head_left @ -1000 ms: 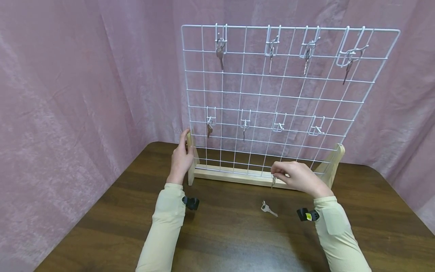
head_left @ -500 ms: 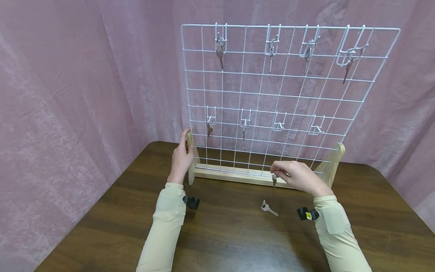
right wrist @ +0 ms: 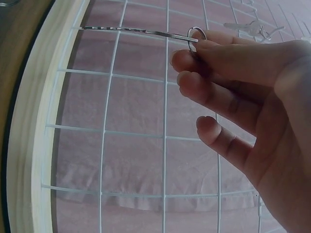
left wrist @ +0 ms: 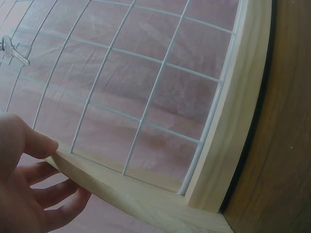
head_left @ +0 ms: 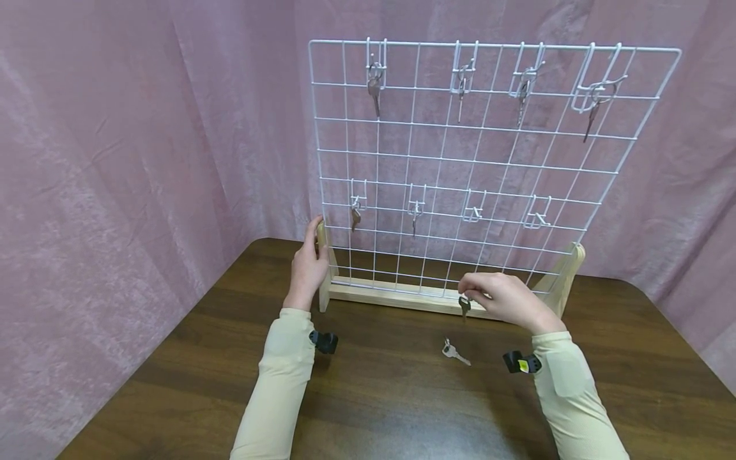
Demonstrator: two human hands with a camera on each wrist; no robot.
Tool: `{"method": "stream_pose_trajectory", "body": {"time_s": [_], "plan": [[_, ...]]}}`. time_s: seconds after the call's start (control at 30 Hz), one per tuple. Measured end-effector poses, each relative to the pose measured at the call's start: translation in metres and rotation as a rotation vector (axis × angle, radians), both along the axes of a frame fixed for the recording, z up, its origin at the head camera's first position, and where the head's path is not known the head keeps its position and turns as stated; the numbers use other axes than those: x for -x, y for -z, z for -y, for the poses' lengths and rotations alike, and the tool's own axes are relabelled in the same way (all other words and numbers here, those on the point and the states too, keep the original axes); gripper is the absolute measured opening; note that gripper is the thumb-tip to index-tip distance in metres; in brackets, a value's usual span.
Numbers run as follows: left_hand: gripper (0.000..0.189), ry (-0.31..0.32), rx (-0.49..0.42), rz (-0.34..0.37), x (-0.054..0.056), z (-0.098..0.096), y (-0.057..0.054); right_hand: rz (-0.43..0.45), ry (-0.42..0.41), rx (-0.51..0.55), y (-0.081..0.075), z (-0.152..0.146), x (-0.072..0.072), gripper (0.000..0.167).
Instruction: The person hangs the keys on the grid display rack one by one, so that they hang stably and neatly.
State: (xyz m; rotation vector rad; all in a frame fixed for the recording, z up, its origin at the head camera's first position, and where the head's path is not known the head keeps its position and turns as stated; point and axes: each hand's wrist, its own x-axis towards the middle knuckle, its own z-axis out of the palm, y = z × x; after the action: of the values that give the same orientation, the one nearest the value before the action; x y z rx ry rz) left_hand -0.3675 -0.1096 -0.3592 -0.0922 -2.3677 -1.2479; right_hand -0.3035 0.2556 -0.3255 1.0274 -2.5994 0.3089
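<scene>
At the left end of a white wire grid rack point(head_left: 409, 155), my left hand point(head_left: 307, 271) holds the wooden side support point(left wrist: 116, 196), thumb on one face and fingers on the other in the left wrist view. My right hand point(head_left: 506, 299) pinches the ring point(right wrist: 190, 41) of a metal key point(right wrist: 146, 32) between thumb and forefinger. That key hangs down in front of the rack's wooden base bar point(head_left: 397, 298). Below it a second key point(head_left: 456, 352) with a ring lies flat on the table.
Keys hang from the hooks of the top row, such as the leftmost key point(head_left: 375, 86). Lower down, two hooks at the left carry keys; the third hook point(head_left: 473, 214) and right-hand hook point(head_left: 537, 220) are bare. A pink curtain point(head_left: 172, 160) surrounds the brown table point(head_left: 391, 396).
The key in my right hand has turned, showing more of its flat face. Both hands stay in nearly the same place.
</scene>
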Motion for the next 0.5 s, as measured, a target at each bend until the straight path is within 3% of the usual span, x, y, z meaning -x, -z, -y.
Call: {"method": "stream_pose_trajectory", "body": {"time_s": [0.27,0.5], "plan": [[0.059,-0.001,0.004,-0.004,0.0001,0.0003,0.0007,-0.021,-0.019,0.006,0.0005,0.0000,-0.0007,0.012],[0.059,0.000,0.005,-0.001,0.0001,0.0008,0.0017,-0.202,-0.043,0.126,-0.0007,0.0016,-0.0023,0.015]]}}
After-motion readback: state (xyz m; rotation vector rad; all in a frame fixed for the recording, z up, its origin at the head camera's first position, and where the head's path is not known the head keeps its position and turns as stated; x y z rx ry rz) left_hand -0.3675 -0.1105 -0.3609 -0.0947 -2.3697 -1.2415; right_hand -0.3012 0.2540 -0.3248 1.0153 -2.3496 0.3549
